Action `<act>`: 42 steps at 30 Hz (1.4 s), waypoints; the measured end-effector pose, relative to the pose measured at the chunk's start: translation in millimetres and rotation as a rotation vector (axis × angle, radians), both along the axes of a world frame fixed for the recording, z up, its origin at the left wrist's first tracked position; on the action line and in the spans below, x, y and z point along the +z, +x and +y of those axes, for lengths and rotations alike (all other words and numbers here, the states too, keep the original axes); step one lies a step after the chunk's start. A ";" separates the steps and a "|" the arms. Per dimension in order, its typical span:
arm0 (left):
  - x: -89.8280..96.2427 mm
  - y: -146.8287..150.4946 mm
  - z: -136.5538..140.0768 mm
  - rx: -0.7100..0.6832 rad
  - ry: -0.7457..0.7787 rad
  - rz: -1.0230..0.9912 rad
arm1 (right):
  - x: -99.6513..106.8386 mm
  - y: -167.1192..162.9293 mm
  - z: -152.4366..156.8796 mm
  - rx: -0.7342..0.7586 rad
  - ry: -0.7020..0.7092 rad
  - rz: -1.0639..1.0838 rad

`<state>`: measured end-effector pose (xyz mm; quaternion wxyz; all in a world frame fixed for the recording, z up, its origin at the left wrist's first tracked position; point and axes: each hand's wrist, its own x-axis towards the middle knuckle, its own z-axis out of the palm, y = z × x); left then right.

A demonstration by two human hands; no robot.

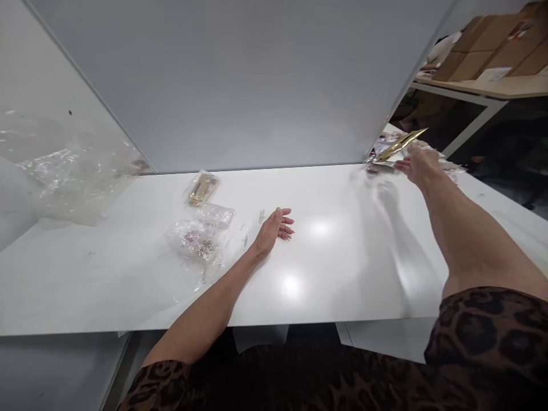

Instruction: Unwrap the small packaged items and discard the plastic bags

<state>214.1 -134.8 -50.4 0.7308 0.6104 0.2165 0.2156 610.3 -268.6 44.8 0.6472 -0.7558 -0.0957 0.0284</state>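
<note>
My left hand [273, 229] rests over the middle of the white table [325, 274], fingers loosely apart and holding nothing. To its left lie a clear plastic packet with a gold item inside [202, 188], a small clear wrapper [216, 215] and a crumpled clear bag with reddish contents [197, 244]. At the far right, my right hand [422, 162] reaches to a pile of plastic-wrapped packets [449, 168]. Its thumb and fingers close on the edge of a shiny gold packet [400, 145], which is tilted up above the pile.
A grey panel [257, 85] stands along the table's back edge. Large clear plastic bags [64, 177] lean in the left corner. Beyond the right end, cardboard boxes [492, 45] stand on another table [514, 85], with part of a person behind.
</note>
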 end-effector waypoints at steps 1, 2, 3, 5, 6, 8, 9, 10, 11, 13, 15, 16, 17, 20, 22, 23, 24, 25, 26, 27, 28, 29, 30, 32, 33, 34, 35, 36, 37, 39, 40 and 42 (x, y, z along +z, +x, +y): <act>1.0 -0.9 0.9 0.006 -0.002 0.001 | -5.0 0.5 8.5 -0.007 -0.003 0.037; 1.9 -1.6 1.6 0.010 -0.001 0.004 | -13.9 -4.5 13.8 -0.002 -0.008 0.078; 2.5 -1.9 2.0 0.011 0.003 0.006 | -25.7 -14.4 15.9 0.016 -0.010 0.114; 2.7 -1.8 2.0 0.003 0.019 0.010 | -52.6 -45.2 12.4 0.084 -0.011 0.158; 2.3 -1.3 1.6 -0.004 0.035 0.012 | -65.2 -63.9 7.8 0.127 -0.009 0.175; 0.9 0.5 -0.4 -0.029 0.090 0.015 | -84.3 -103.3 -3.9 0.223 -0.006 0.194; 0.1 1.6 -2.1 -0.044 0.130 0.014 | -89.8 -122.5 -10.1 0.279 -0.005 0.201; -0.6 2.7 -4.4 -0.060 0.177 0.009 | -92.9 -140.7 -15.8 0.333 -0.005 0.205; -0.9 3.6 -7.2 -0.073 0.231 0.001 | -93.8 -157.7 -20.6 0.386 -0.006 0.209; 0.2 3.5 -13.8 -0.085 0.354 -0.029 | -92.3 -187.4 -25.4 0.479 -0.015 0.220; 4.9 -1.5 -21.5 -0.070 0.482 -0.061 | -90.1 -213.1 -22.2 0.567 -0.024 0.221; 9.0 -6.8 -26.2 -0.058 0.533 -0.084 | -89.5 -225.5 -17.7 0.622 -0.025 0.218; 14.0 -14.5 -31.5 -0.049 0.575 -0.108 | -89.2 -238.1 -11.7 0.686 -0.022 0.212; 32.4 -53.2 -48.2 0.007 0.661 -0.164 | -88.8 -278.5 11.4 0.902 -0.001 0.170; 43.3 -90.0 -52.0 0.150 0.698 -0.144 | -87.9 -307.0 28.3 0.998 -0.007 0.122; 47.1 -110.2 -49.2 0.263 0.711 -0.111 | -87.3 -321.2 36.8 1.023 -0.021 0.074; 49.5 -130.7 -42.9 0.395 0.721 -0.063 | -86.9 -335.0 45.2 1.044 -0.040 0.005; 50.3 -150.8 -33.4 0.535 0.726 -0.003 | -86.7 -348.4 53.4 1.065 -0.066 -0.081; 49.4 -170.0 -21.6 0.667 0.729 0.068 | -86.9 -361.0 61.2 1.092 -0.095 -0.184; 46.9 -187.9 -8.6 0.779 0.722 0.146 | -87.6 -372.9 68.6 1.125 -0.125 -0.298; 43.1 -203.9 4.3 0.862 0.702 0.227 | -88.8 -383.7 75.5 1.158 -0.157 -0.412; 38.2 -217.7 16.2 0.908 0.664 0.304 | -90.3 -393.2 81.8 1.190 -0.190 -0.514; 32.8 -229.0 26.0 0.923 0.614 0.370 | -92.2 -401.3 87.3 1.215 -0.219 -0.595; 22.3 -243.6 37.5 0.880 0.525 0.467 | -95.8 -412.3 95.4 1.238 -0.240 -0.677; 17.9 -246.9 39.2 0.839 0.499 0.500 | -97.1 -414.9 97.8 1.238 -0.226 -0.663; 14.6 -247.8 38.6 0.793 0.489 0.524 | -97.6 -415.5 98.9 1.229 -0.196 -0.611; 12.3 -246.5 36.1 0.743 0.491 0.539 | -97.3 -414.2 98.7 1.213 -0.158 -0.529; 10.9 -243.6 32.5 0.689 0.500 0.540 | -96.1 -411.3 97.4 1.190 -0.114 -0.424; 10.3 -239.3 28.4 0.638 0.504 0.528 | -94.0 -406.8 95.0 1.165 -0.065 -0.306; 10.0 -228.2 20.5 0.567 0.502 0.466 | -88.1 -394.4 87.8 1.114 0.042 -0.074; 10.0 -221.9 17.5 0.556 0.497 0.423 | -84.6 -386.8 83.5 1.087 0.095 0.023; 9.5 -208.2 13.6 0.569 0.476 0.338 | -77.9 -370.0 74.8 1.033 0.189 0.158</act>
